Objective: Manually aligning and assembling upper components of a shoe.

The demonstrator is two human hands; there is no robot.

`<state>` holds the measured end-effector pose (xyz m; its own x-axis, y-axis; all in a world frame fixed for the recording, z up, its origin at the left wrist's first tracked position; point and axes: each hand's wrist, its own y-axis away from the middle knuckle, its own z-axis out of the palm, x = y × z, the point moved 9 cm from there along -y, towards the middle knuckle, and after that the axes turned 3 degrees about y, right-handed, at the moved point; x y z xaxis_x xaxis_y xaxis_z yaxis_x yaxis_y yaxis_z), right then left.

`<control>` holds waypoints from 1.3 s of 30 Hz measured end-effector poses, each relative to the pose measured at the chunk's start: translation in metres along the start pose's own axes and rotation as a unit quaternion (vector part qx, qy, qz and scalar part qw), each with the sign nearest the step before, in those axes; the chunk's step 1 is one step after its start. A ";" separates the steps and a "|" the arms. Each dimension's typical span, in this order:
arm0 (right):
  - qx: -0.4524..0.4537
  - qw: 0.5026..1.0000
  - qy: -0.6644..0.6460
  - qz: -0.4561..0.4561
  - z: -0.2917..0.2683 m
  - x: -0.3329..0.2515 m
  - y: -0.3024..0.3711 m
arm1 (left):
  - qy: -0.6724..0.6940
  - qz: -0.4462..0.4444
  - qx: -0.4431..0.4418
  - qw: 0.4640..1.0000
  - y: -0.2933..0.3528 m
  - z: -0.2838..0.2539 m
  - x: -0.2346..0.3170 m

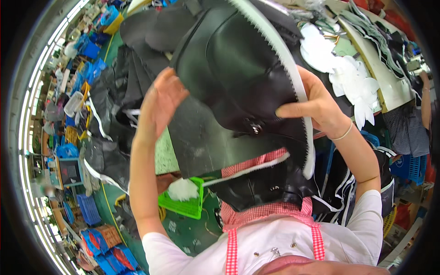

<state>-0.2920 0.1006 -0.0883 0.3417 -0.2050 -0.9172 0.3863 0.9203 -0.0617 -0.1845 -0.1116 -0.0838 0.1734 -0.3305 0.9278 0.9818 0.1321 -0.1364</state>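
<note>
Landmark: lime-green basket (182, 208). Glossy black panel (243, 59), white toothed edge, is up and right of it in view. Person's right hand (317, 103) pinches that edge, thumb over the black face. Left hand (166, 94), above the basket, fingers curled beside the panel; blurred, grip cannot be told. Second black piece (256, 193): right of basket.

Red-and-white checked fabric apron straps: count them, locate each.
2: left strap and right strap, each on its own side of the white cloth shirt. Others could be hidden.
</note>
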 end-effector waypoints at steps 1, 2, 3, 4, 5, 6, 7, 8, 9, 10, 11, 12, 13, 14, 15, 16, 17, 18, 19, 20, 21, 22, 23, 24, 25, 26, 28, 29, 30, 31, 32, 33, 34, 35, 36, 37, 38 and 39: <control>0.019 0.997 -0.066 -0.023 0.004 -0.006 -0.006 | 0.025 0.012 -0.050 0.998 0.008 0.007 -0.006; 0.043 0.994 -0.094 -0.045 0.006 -0.010 -0.011 | -0.104 0.028 0.004 0.994 0.019 0.009 -0.009; 0.044 0.991 -0.111 -0.063 0.011 -0.012 -0.014 | -0.183 0.091 0.087 0.975 0.024 0.027 0.000; 0.053 0.988 -0.133 -0.063 0.015 -0.009 -0.015 | -0.194 0.070 0.094 0.974 0.015 0.045 0.005; 0.065 0.984 -0.153 -0.063 0.015 -0.007 -0.015 | -0.203 0.047 0.098 0.973 0.002 0.061 0.013; 0.068 0.984 -0.149 -0.071 0.022 -0.011 -0.013 | -0.238 0.062 0.122 0.962 -0.002 0.074 0.032; 0.068 0.983 -0.149 -0.078 0.020 -0.015 -0.006 | -0.269 0.078 0.139 0.950 -0.007 0.085 0.049; -0.016 0.996 -0.089 -0.026 0.030 -0.010 0.001 | -0.315 0.058 0.117 0.940 -0.009 0.086 0.065; -0.099 0.994 -0.029 0.030 0.037 -0.002 0.010 | -0.387 0.060 0.099 0.915 -0.008 0.085 0.080; -0.241 0.967 0.036 0.075 0.055 0.004 0.028 | -0.397 0.059 0.059 0.914 -0.010 0.087 0.084; -0.377 0.913 0.101 0.119 0.069 0.011 0.054 | -0.405 0.059 0.021 0.912 -0.011 0.090 0.087; -0.434 0.876 0.121 0.173 0.070 0.024 0.077 | -0.489 0.051 -0.073 0.868 -0.017 0.096 0.081; -0.487 0.832 0.140 0.226 0.068 0.035 0.100 | -0.519 0.006 -0.132 0.845 -0.025 0.104 0.059; -0.487 0.832 0.137 0.226 0.061 0.034 0.101 | -0.535 -0.024 -0.192 0.822 -0.033 0.101 0.020; -0.505 0.811 0.143 0.259 0.053 0.036 0.107 | -0.495 -0.046 -0.242 0.833 -0.042 0.105 -0.023; -0.523 0.787 0.153 0.289 0.048 0.035 0.115 | -0.482 -0.040 -0.272 0.832 -0.044 0.107 -0.061; -0.525 0.787 0.154 0.286 0.044 0.031 0.114 | -0.599 -0.016 -0.263 0.756 -0.045 0.103 -0.086; -0.485 0.815 0.137 0.285 0.036 0.029 0.103 | -0.629 0.063 -0.257 0.732 -0.049 0.101 -0.093; -0.447 0.841 0.115 0.284 0.025 0.028 0.090 | -0.653 0.136 -0.248 0.702 -0.054 0.099 -0.094; -0.378 0.872 0.146 0.275 0.005 0.028 0.079 | -0.616 0.111 -0.207 0.752 -0.075 0.088 -0.096; -0.297 0.903 0.152 0.271 -0.012 0.025 0.062 | -0.584 0.078 -0.159 0.793 -0.094 0.072 -0.090; -0.200 0.939 0.154 0.234 -0.033 0.022 0.043 | -0.608 0.164 -0.132 0.766 -0.108 0.067 -0.069; -0.107 0.958 0.174 0.200 -0.052 0.016 0.024 | -0.618 0.177 -0.091 0.760 -0.123 0.052 -0.062; -0.040 0.968 0.200 0.145 -0.067 0.012 0.006 | -0.588 0.182 -0.053 0.786 -0.137 0.033 -0.055; 0.006 0.969 0.238 0.066 -0.082 0.009 -0.014 | -0.592 0.176 -0.001 0.787 -0.146 0.012 -0.049; 0.060 0.954 0.291 0.026 -0.099 0.009 -0.033 | -0.615 0.200 0.016 0.762 -0.154 0.005 -0.042; 0.218 0.863 0.456 -0.010 -0.148 0.009 -0.058 | -0.630 0.228 0.024 0.742 -0.178 -0.001 -0.046; 0.218 0.864 0.453 -0.007 -0.163 0.022 -0.076 | -0.554 0.155 -0.005 0.818 -0.191 -0.013 -0.061; 0.246 0.825 0.509 -0.012 -0.178 0.028 -0.089 | -0.467 0.080 -0.032 0.880 -0.200 -0.022 -0.078; 0.270 0.781 0.563 -0.017 -0.182 0.028 -0.096 | -0.468 0.075 -0.032 0.880 -0.203 -0.028 -0.081; 0.267 0.784 0.560 -0.016 -0.175 0.031 -0.103 | -0.457 0.064 -0.039 0.886 -0.203 -0.036 -0.084; 0.255 0.791 0.555 -0.031 -0.166 0.028 -0.108 | -0.444 0.054 -0.049 0.893 -0.204 -0.038 -0.087; 0.243 0.798 0.550 -0.047 -0.156 0.024 -0.113 | -0.470 0.039 -0.073 0.879 -0.203 -0.036 -0.093; 0.243 0.799 0.548 -0.043 -0.154 0.022 -0.115 | -0.575 0.132 -0.075 0.804 -0.193 -0.022 -0.087; 0.227 0.822 0.518 -0.071 -0.147 0.017 -0.117 | -0.582 0.137 -0.075 0.798 -0.189 -0.017 -0.091; 0.209 0.842 0.486 -0.100 -0.140 0.009 -0.118 | -0.589 0.142 -0.076 0.792 -0.188 -0.013 -0.093; 0.183 0.877 0.443 -0.044 -0.135 0.012 -0.120 | -0.590 0.141 -0.074 0.792 -0.187 -0.015 -0.092; 0.181 0.877 0.443 -0.044 -0.135 0.019 -0.124 | -0.523 0.139 -0.061 0.839 -0.187 -0.022 -0.087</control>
<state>-0.4495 0.0272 -0.1509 -0.4407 0.2157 -0.8714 0.6791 0.7149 -0.1664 -0.3812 -0.1284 -0.1470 0.2959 0.7066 0.6428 0.9267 -0.0490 -0.3727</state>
